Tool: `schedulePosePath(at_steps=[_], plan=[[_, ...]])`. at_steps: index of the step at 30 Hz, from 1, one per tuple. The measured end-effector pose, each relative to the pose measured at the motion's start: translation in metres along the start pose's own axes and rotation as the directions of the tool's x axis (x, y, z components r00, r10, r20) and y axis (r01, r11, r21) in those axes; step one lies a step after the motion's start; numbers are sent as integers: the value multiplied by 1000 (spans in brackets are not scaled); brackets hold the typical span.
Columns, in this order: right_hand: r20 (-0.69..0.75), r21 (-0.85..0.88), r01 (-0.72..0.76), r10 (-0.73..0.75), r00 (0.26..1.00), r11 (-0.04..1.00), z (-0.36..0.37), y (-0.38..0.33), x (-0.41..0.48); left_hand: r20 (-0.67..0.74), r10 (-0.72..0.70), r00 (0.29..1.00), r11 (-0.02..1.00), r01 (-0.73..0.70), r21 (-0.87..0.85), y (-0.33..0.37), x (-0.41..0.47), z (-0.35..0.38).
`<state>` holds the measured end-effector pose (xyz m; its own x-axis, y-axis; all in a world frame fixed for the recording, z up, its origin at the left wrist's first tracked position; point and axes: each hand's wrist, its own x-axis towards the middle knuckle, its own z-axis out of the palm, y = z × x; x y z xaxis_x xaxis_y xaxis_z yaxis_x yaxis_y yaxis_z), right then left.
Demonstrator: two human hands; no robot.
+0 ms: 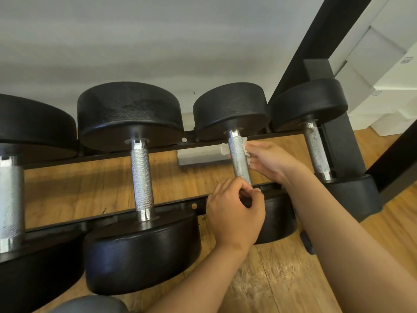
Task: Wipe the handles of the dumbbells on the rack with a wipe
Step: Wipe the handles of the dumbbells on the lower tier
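A person's left hand (234,213) curls round the near end of a knurled steel handle (239,161), thumb and fingers closed on the bar just above the front rail of the rack (167,147). Farther up the same bar, the right hand (268,159) pinches a crumpled white wipe (225,149) against the metal; the wipe wraps behind the handle and shows on both sides of it, close to the far weight. The handle belongs to a black round-headed dumbbell (230,109) lying across the rack's two rails, third from the left in a row of four. A larger dumbbell (142,177) rests just beside it on the left, and another large dumbbell (11,195) is cut off at the frame's edge. A smaller dumbbell (316,150) sits on the right, its handle flecked with dark spots. Wooden floor (79,188) shows between the rails. Behind the rack rises a pale wall (135,41), with a black upright (316,41) and stacked white boxes (383,64) at far right.
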<state>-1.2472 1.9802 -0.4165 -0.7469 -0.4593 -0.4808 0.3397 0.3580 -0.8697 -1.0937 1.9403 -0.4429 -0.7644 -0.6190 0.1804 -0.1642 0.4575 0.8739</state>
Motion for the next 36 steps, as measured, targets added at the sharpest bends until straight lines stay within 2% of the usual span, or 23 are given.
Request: schedulePosePath(at_steps=[5, 10, 12, 14, 16, 18, 21, 26, 28, 31, 32, 36], plan=[[113, -104, -59, 71, 991, 993, -10, 2, -13, -1, 0, 1000, 1000, 0, -3, 0, 0, 0], [-81, 86, 17, -10, 997, 996, 6, -5, -2, -4, -17, 1000, 999, 17, -36, 2, 1, 1], [-68, -9, 7, -8, 998, 1000, 6, -5, -10, -8, -13, 1000, 999, 13, -29, 2, 0, 0], [-45, -205, -11, 2, 999, 979, 3, -1, -21, -8, -9, 1000, 1000, 9, -26, 1, 0, -1], [-64, -318, 14, -36, 997, 948, 1, 1, -24, -4, -9, 1000, 1000, 9, -26, 1, 1, -1], [-132, -307, 56, -101, 986, 950, 6, -4, -21, -1, -15, 1000, 999, 15, -29, 2, 1, 0], [-202, -156, 91, -122, 972, 984, 11, -6, -17, 8, -25, 1000, 999, 25, -22, 2, 1, 0], [-162, -399, 37, -110, 981, 916, 2, 4, -36, 22, -35, 999, 999, 35, -8, 1, -1, -1], [-153, -355, 37, -97, 983, 934, 1, 2, -33, 15, -36, 999, 999, 36, -12, 2, 0, -1], [-187, -134, 44, -69, 980, 990, 6, -4, -24, 13, -36, 999, 999, 36, -15, 3, 1, 0], [-196, -115, 53, -75, 978, 992, 6, -4, -23, 17, -36, 999, 999, 37, -15, 3, 1, 1], [-133, -363, 53, -108, 985, 930, -1, 5, -37, 18, -35, 999, 999, 36, -15, 1, -1, 1]])
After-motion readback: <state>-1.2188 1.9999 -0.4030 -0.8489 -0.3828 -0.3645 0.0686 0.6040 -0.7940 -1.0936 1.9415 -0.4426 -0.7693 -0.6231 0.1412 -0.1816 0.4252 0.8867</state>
